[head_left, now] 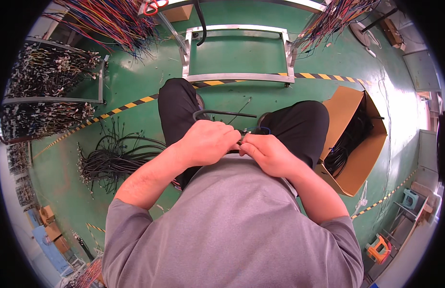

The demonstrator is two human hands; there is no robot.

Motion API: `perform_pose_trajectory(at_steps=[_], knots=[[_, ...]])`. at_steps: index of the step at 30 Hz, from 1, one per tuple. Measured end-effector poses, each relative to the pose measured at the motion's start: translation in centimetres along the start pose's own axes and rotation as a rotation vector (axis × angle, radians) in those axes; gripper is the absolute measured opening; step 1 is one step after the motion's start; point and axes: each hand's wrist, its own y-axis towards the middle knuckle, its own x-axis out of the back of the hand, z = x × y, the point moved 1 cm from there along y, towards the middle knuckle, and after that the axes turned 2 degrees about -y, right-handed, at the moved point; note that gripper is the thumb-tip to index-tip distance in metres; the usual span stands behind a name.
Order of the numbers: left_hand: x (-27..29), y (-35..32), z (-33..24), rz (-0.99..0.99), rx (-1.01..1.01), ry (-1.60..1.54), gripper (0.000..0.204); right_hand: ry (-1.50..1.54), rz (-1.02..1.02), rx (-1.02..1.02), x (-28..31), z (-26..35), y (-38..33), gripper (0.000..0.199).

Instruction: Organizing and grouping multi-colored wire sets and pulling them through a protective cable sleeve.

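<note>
My left hand (210, 142) is closed around a black cable (225, 113), which bends up over the knuckles, its free length pointing right between my knees. Fingertips meet in front of my stomach, where my right hand (266, 151) pinches the same cable near its end. Small thin wires, one of them blue (266, 128), stick out just above the right fingers. The exact spot gripped is mostly hidden by the fingers.
On the green floor to my left lies a bundle of black cables (109, 161). An open cardboard box (355, 175) with black cables stands at my right knee. Ahead is a metal frame (239, 77); coloured wires (119, 24) hang at upper left. Racks of cables (54, 101) stand far left.
</note>
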Motion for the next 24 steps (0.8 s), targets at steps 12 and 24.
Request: perform_pose_trajectory(at_steps=[12, 24], knots=[[1.1, -0.4, -1.5, 0.048, -0.021, 0.015, 0.022, -0.247, -0.043, 0.048, 1.1, 3.4, -1.6, 0.024], [2.5, -0.4, -0.5, 0.033, -0.045, 0.120, 0.023, 0.201, -0.007, 0.038, 0.4, 0.6, -1.2, 0.024]])
